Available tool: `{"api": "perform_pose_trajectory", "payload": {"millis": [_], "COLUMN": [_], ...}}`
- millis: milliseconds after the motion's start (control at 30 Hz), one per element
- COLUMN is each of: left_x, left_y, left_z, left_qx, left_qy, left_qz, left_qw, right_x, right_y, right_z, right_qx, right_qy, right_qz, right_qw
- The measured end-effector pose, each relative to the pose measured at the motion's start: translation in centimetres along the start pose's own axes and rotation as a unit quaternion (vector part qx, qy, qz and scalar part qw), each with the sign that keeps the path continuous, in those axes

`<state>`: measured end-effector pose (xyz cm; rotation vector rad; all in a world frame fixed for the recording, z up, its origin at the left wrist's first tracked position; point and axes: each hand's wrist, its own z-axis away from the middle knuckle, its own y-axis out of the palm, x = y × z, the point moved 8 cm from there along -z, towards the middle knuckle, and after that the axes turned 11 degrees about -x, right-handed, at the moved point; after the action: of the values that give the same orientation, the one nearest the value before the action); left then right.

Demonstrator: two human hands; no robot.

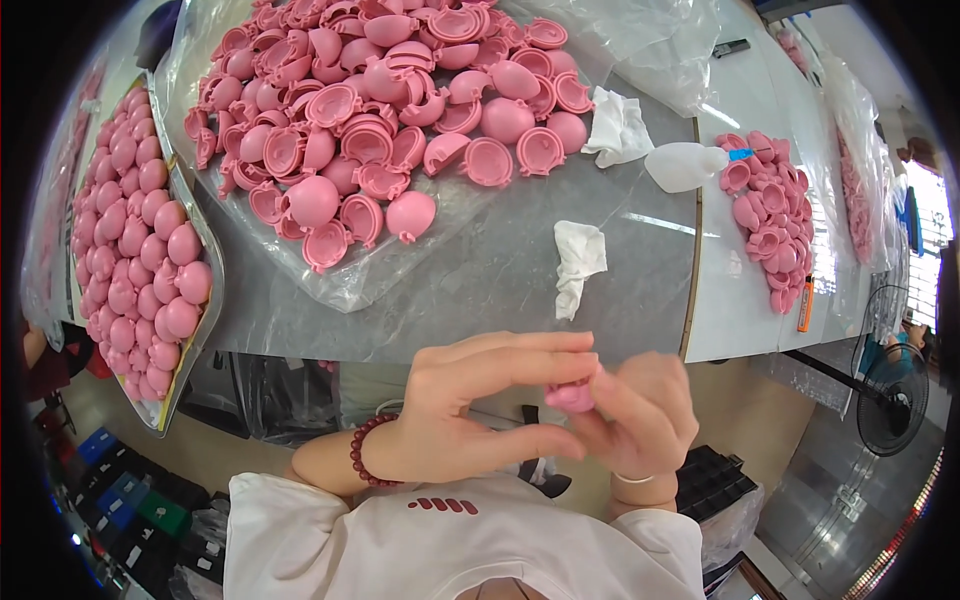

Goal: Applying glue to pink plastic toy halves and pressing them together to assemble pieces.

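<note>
In front of my chest, my right hand (640,415) is closed, its fingers pinching a small pink plastic shell piece (570,397) that is mostly hidden. Beside it my left hand (480,400) reaches across from the left, fingers stretched out over the piece and thumb apart below it. Whether the left fingertips touch the piece I cannot tell. Just beyond the hands, a crumpled white cloth (579,262) lies on the grey table (480,290). Farther off, a large heap of pink hollow half-shells (370,140) with small lugs is spread on clear plastic sheeting.
A tray (205,330) of rounded pink pieces stands at the left. To the right are a white squeeze bottle (685,167) with a blue tip, a smaller pink shell pile (772,215) and an orange marker-like stick (805,304). Another white cloth (617,128) lies near the bottle.
</note>
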<state>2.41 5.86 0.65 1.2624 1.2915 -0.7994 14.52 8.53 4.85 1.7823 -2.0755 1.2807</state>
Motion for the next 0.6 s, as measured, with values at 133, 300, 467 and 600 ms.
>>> {"api": "perform_pose_trajectory", "payload": {"millis": [133,300,467,600], "left_x": [-0.7,-1.0,-1.0,-0.9], "left_y": [-0.2,-0.9,-1.4,-1.8], "left_z": [0.0,-0.2,0.2,0.5], "left_qx": [-0.003,-0.02,-0.015,-0.004], "left_qy": [0.062,0.044,0.024,-0.003], "left_qz": [-0.011,-0.019,0.027,0.077], "left_qw": [0.998,0.999,0.999,0.997], "right_x": [0.2,-5.4,-8.7,-10.3], "right_y": [-0.4,-4.2,-2.5,-1.5], "right_z": [0.3,-1.4,-4.1,-5.1], "right_qx": [0.051,-0.209,-0.172,-0.122], "right_qy": [-0.029,0.112,0.226,0.257], "right_qz": [-0.036,-0.023,-0.039,-0.041], "right_qw": [0.998,0.971,0.958,0.958]}}
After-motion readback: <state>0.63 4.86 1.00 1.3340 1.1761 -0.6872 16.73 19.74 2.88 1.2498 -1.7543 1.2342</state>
